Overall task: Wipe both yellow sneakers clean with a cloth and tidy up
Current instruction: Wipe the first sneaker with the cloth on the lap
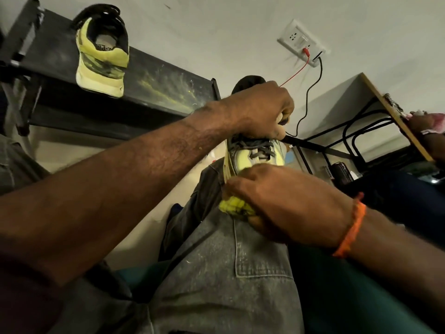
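Observation:
One yellow sneaker (255,156) with grey laces rests on my knee, toe toward me. My left hand (262,112) grips its upper part near the tongue and steadies it. My right hand (272,201) holds a bunched yellow cloth (234,207) against the toe end of that sneaker; an orange thread band circles that wrist. The second yellow sneaker (102,54) stands heel toward me on a dark shelf (168,88) at the upper left, with dirty smears on its heel.
My legs in grey jeans (224,273) fill the lower middle. A wall socket (302,43) with red and black wires hangs on the white wall. A wooden-topped desk (395,119) with black metal legs stands at the right, where another person's hand (423,126) shows.

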